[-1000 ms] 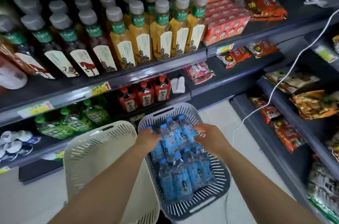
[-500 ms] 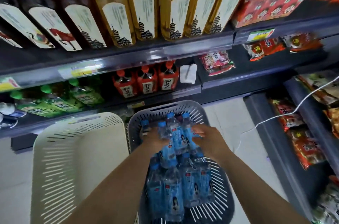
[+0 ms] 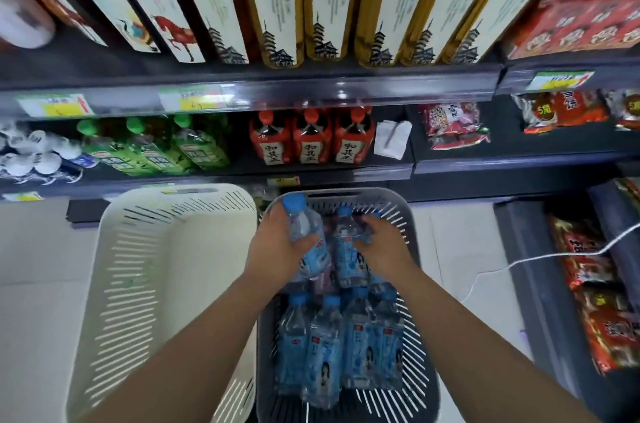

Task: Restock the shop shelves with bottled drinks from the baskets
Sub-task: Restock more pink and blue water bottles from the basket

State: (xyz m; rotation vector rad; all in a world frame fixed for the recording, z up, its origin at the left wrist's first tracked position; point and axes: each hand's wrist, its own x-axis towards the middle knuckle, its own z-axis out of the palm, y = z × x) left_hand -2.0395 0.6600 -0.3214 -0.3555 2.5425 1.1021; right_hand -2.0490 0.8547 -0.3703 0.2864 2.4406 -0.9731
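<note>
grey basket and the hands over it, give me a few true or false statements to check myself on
1. The left hand grips a blue-capped bottle. True.
2. The cream basket is packed with bottles. False: no bottles show inside it.
3. The grey basket holds blue-labelled bottles. True.
4. The red-capped bottles stand on the floor. False: they stand on a shelf above the baskets.
5. The right hand reaches up to the shelf. False: it is down among the bottles in the grey basket.
</note>
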